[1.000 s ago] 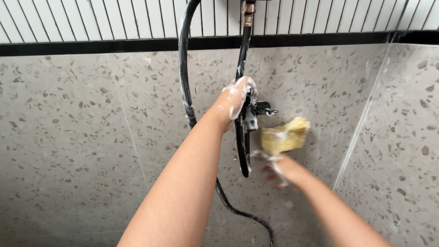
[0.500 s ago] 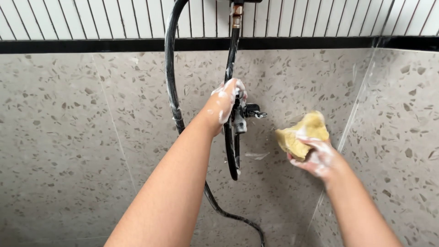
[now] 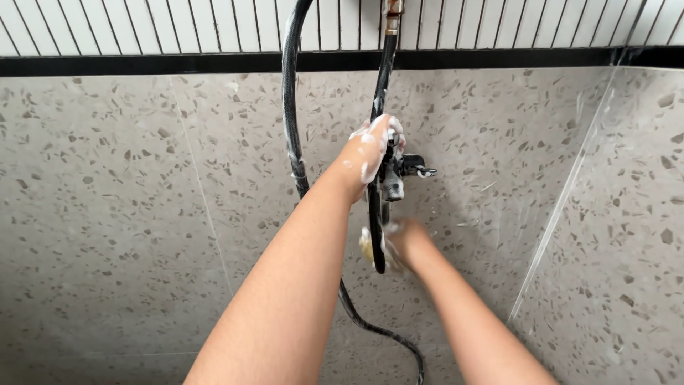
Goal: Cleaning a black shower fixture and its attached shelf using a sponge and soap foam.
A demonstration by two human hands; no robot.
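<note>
My left hand (image 3: 374, 151), covered in soap foam, is wrapped around the black shower fitting (image 3: 393, 178) where its pipe runs up the wall. My right hand (image 3: 400, 244) is blurred and sits just below it, pressing a yellow sponge (image 3: 366, 247) against the lower end of the black pipe (image 3: 377, 235). Only a sliver of the sponge shows past the pipe. A black hose (image 3: 290, 121) loops down on the left of my left hand and curls toward the bottom edge.
The wall is grey speckled stone tile (image 3: 107, 214), with a black band (image 3: 142, 63) and white ribbed tiles above. A second tiled wall (image 3: 627, 228) meets it in a corner at the right. Soap streaks mark the tile right of the fitting.
My right hand has swung left with the sponge, from out near the corner to the bottom of the black pipe. My left hand has kept its grip on the fitting.
</note>
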